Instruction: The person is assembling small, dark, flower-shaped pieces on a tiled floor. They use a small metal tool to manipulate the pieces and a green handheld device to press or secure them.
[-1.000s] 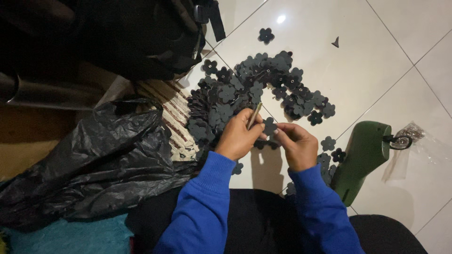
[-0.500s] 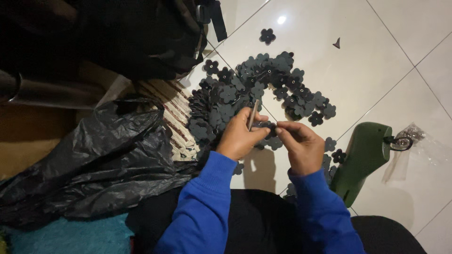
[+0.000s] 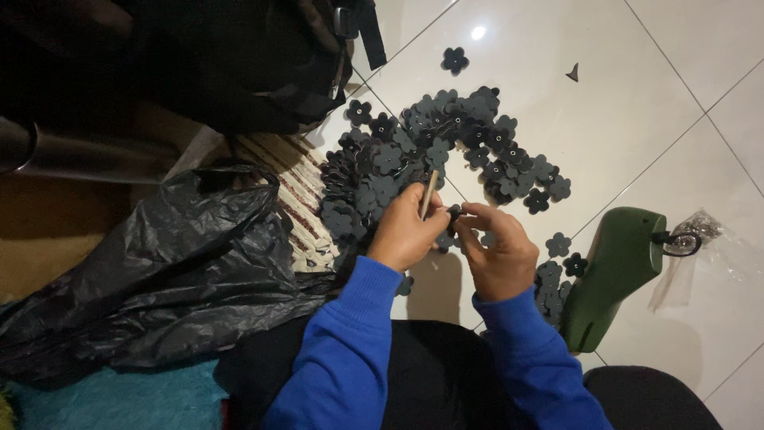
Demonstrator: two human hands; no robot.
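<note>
My left hand (image 3: 406,231) grips a thin wooden stick (image 3: 429,193) that points up and away from me. My right hand (image 3: 497,251) pinches a small dark flower-shaped piece (image 3: 454,213) against the stick's lower end. Both hands meet over the white tiled floor (image 3: 629,103), just in front of a large heap of dark flower-shaped cutouts (image 3: 422,155). Both sleeves are blue.
A crumpled black plastic bag (image 3: 175,279) lies to the left, with a dark backpack (image 3: 231,64) behind it. A green shoe-shaped form (image 3: 613,267) stands on the right, next to a clear plastic bag (image 3: 704,239). Single cutouts (image 3: 454,59) lie scattered on the tiles.
The hands have drawn together; the right fingers now press a flower piece against the stick, which has tilted slightly more upright.
</note>
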